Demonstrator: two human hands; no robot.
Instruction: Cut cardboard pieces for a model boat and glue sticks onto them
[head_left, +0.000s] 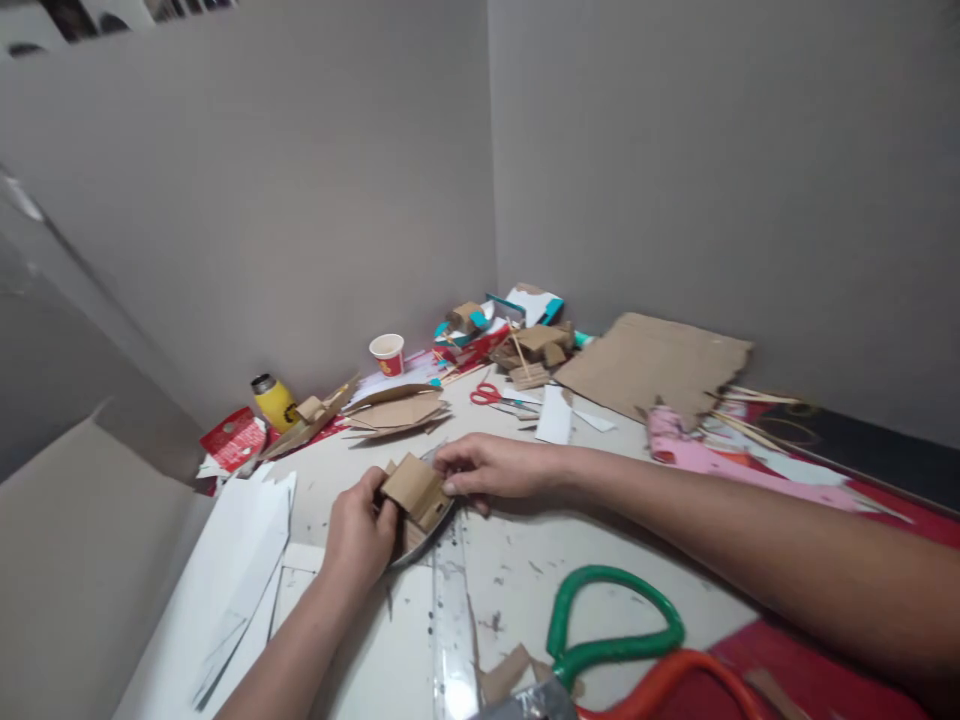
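Observation:
Near the middle of the table, a small brown cardboard model point(415, 490) has a box-like top on a curved, boat-shaped base. My left hand point(360, 530) grips its near left side between thumb and fingers. On the far right side, the bent fingers and thumb of my right hand point(484, 470) pinch the model's edge. Part of the base is covered by my hands. A clear plastic ruler point(450, 610) lies just below the model. In the foreground are large scissors point(615, 640) with one green and one orange handle loop.
Behind my hands are cardboard pieces point(397, 410), small red-handled scissors point(487, 394), a paper cup point(388, 354) and a yellow bottle point(274, 402). A flat cardboard sheet point(652, 365) lies back right, pink material point(720, 460) nearer. White paper point(240, 570) covers the left. Grey walls point(337, 200) enclose the table.

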